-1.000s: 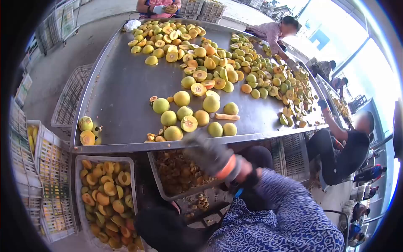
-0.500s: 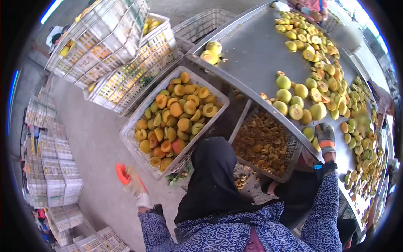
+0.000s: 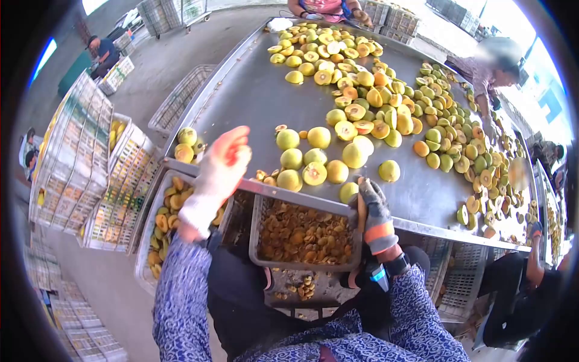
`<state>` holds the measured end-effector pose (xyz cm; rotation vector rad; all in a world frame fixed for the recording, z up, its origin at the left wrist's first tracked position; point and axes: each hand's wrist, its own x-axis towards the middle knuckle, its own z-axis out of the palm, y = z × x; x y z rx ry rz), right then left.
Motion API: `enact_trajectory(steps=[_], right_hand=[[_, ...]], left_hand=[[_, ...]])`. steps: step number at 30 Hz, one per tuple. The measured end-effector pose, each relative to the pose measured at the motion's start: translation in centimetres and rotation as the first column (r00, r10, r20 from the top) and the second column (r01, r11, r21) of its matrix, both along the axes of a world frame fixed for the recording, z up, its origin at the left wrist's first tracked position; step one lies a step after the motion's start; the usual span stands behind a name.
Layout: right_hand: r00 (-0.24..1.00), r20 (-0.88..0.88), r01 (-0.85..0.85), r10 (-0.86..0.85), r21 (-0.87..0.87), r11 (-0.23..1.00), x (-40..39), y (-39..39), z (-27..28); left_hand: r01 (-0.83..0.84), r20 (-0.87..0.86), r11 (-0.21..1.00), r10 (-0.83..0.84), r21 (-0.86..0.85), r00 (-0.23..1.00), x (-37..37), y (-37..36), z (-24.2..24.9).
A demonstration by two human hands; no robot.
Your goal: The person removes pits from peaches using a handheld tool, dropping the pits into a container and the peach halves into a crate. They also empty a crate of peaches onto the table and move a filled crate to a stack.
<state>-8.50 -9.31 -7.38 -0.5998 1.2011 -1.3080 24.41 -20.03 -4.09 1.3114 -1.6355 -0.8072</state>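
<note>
My left hand [image 3: 224, 163], in a white glove with orange fingers, is raised over the near table edge. Its fingers are loosely bent and apart, a little blurred, with nothing seen in them. My right hand [image 3: 376, 212], in a dark grey glove with an orange band, is closed at the table edge around a small tool with a brown handle [image 3: 362, 211]; its thin tip is hard to make out. Close to that hand lies a whole yellow-green peach [image 3: 348, 193]. More whole peaches [image 3: 291, 158] and cut peach halves [image 3: 346, 130] sit between and beyond my hands.
Below the metal table [image 3: 241, 90] edge stands a crate of brown peach pits [image 3: 301, 235]. A crate of pitted halves [image 3: 158, 226] is at my left, beside stacked crates [image 3: 72, 157]. Co-workers [image 3: 329, 9] [image 3: 482, 78] work around the table.
My view has turned toward the table. My left hand has come from beside the crate of halves to above the table edge. The right hand stays at the edge with its tool.
</note>
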Motion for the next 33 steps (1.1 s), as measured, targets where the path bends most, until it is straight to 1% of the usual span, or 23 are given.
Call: enact_trajectory(steps=[2, 3, 5, 6, 7, 9, 12, 15, 16, 17, 18, 19, 20, 21, 23, 24, 25, 27, 29, 30, 31, 32, 33], right_hand=[[0.999, 0.042, -0.008, 0.006, 0.039, 0.999, -0.4, -0.3, 0.2], [0.999, 0.042, -0.019, 0.017, 0.040, 0.999, -0.6, -0.3, -0.1], [0.999, 0.038, -0.038, 0.037, 0.035, 0.999, -1.1, -0.4, -0.3], [0.999, 0.045, -0.024, 0.020, 0.091, 0.996, -1.0, -0.7, 0.0], [0.994, 0.100, -0.049, 0.039, 0.100, 0.994, -1.1, -1.0, 0.1], [0.994, 0.066, -0.094, 0.085, 0.139, 0.986, -1.0, -1.1, 0.8], [0.981, -0.031, -0.187, 0.194, 0.156, 0.970, -1.3, -0.5, 1.2], [0.964, 0.052, -0.264, 0.259, 0.132, 0.955, -1.9, 0.1, 1.8], [0.967, 0.039, -0.256, 0.253, 0.126, 0.958, -1.9, 0.4, 2.3], [0.969, 0.048, -0.244, 0.241, 0.086, 0.966, -2.0, 0.6, 2.1], [0.972, 0.060, -0.231, 0.228, 0.050, 0.972, -1.9, 0.9, 1.5], [0.974, 0.072, -0.217, 0.215, 0.018, 0.976, -1.9, 1.3, 1.1], [0.977, 0.040, -0.208, 0.209, -0.017, 0.978, -1.7, 1.5, 1.2], [0.977, 0.053, -0.206, 0.209, -0.047, 0.977, -1.5, 1.4, 0.6], [0.986, 0.043, -0.166, 0.163, 0.071, 0.984, -0.9, 1.5, 1.5], [0.985, 0.026, -0.171, 0.170, 0.043, 0.984, -0.9, 1.7, 1.8], [0.983, 0.007, -0.181, 0.181, 0.021, 0.983, -0.9, 2.1, 1.8], [0.980, -0.051, -0.193, 0.193, 0.003, 0.981, -0.9, 2.5, 1.2], [0.977, -0.134, -0.171, 0.169, -0.003, 0.985, -1.1, 2.0, 0.5], [0.976, -0.083, -0.194, 0.199, 0.066, 0.979, -1.4, 1.9, 0.7], [0.839, -0.517, -0.316, 0.170, -0.208, 0.926, -1.5, 1.5, -3.9], [0.570, -0.809, -0.389, -0.142, -0.418, 0.821, -1.7, 1.1, -8.5], [0.557, -0.813, -0.376, -0.169, -0.429, 0.822, -2.0, 0.9, -8.4]], left_hand=[[-0.045, 0.360, 0.999, 0.031, 0.031, 0.933, -4.5, -4.4, -0.4], [-0.095, 0.537, 0.995, 0.069, 0.021, 0.841, -6.6, -5.9, -0.6], [-0.087, 0.702, 0.996, 0.045, 0.023, 0.711, -9.8, -8.2, -1.4], [-0.091, 0.713, 0.991, -0.006, 0.099, 0.701, -11.1, -9.1, -1.7], [-0.118, 0.754, 0.991, 0.026, 0.068, 0.657, -12.3, -9.4, -1.9], [-0.065, 0.822, 0.985, -0.096, 0.160, 0.561, -13.6, -9.8, -2.1], [-0.010, 0.806, 0.980, -0.158, 0.200, 0.571, -13.6, -11.4, -3.1], [-0.132, 0.740, 0.986, 0.011, 0.106, 0.673, -12.6, -10.2, -2.9], [-0.204, 0.642, 0.977, 0.115, 0.065, 0.758, -11.1, -11.1, -4.5], [-0.184, 0.326, 0.983, 0.167, 0.022, 0.930, -10.2, -10.8, -4.1], [-0.159, 0.088, 0.976, 0.147, 0.149, 0.985, -8.9, -10.0, -3.9], [-0.105, -0.156, 0.957, 0.151, 0.269, 0.976, -8.7, -7.9, -1.5], [-0.109, -0.189, 0.963, 0.158, 0.248, 0.969, -8.4, -7.1, -2.0], [-0.145, -0.139, 0.957, 0.184, 0.251, 0.973, -8.3, -6.1, -2.5], [-0.207, -0.055, 0.951, 0.225, 0.228, 0.973, -9.0, -5.0, -3.1], [-0.134, -0.105, 0.961, 0.163, 0.240, 0.981, -9.1, -4.9, -3.5], [-0.100, 0.043, 0.995, 0.100, 0.011, 0.994, -8.2, -6.7, -6.8], [-0.114, 0.078, 0.986, 0.105, 0.125, 0.991, -10.5, -6.3, -6.1], [-0.042, 0.445, 0.995, 0.076, -0.086, 0.892, -12.9, -5.9, -4.9], [-0.009, 0.585, 1.000, -0.006, 0.023, 0.811, -14.2, -6.1, -3.7], [0.079, 0.664, 0.995, -0.100, 0.062, 0.741, -14.6, -8.3, -5.3], [0.127, 0.700, 0.990, -0.137, 0.066, 0.701, -15.3, -9.0, -5.8], [0.200, 0.451, 0.971, -0.237, 0.129, 0.860, -13.5, -13.7, -12.3]])
